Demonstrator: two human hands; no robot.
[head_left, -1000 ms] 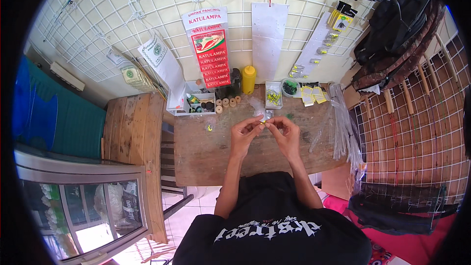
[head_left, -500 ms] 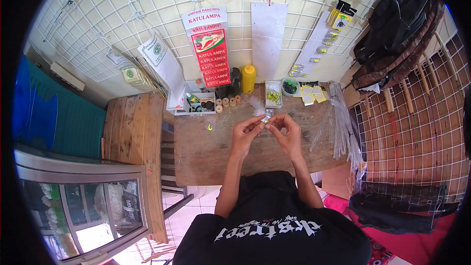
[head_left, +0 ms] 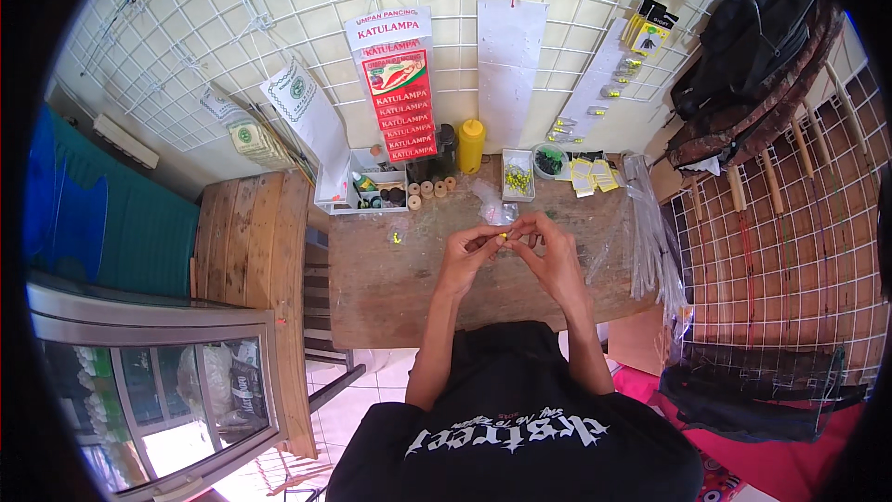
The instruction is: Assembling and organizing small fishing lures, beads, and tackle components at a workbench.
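Note:
Over the middle of the wooden table (head_left: 390, 288), my left hand (head_left: 465, 256) and my right hand (head_left: 548, 251) meet with fingertips pinched together. Between them is a small bright yellow piece (head_left: 503, 236), too small to name and partly covered by the fingers. Just beyond my fingertips lies crumpled clear plastic (head_left: 497, 212), like small bags. A small clear packet with a yellow piece (head_left: 397, 237) lies on the table to the left. Behind my hands stands a white box of small yellow-green pieces (head_left: 518, 181).
A yellow squeeze bottle (head_left: 471, 147), wooden spools (head_left: 427, 190) and a white organizer (head_left: 376, 195) line the back. Right of the white box are a round tub (head_left: 550, 163) and yellow cards (head_left: 593, 175). Long clear plastic sleeves (head_left: 648, 232) lie at the right edge.
Both hands stay nearly in place, with the fingers shifting slightly around the small yellow piece. My right fingers have rolled a little further over.

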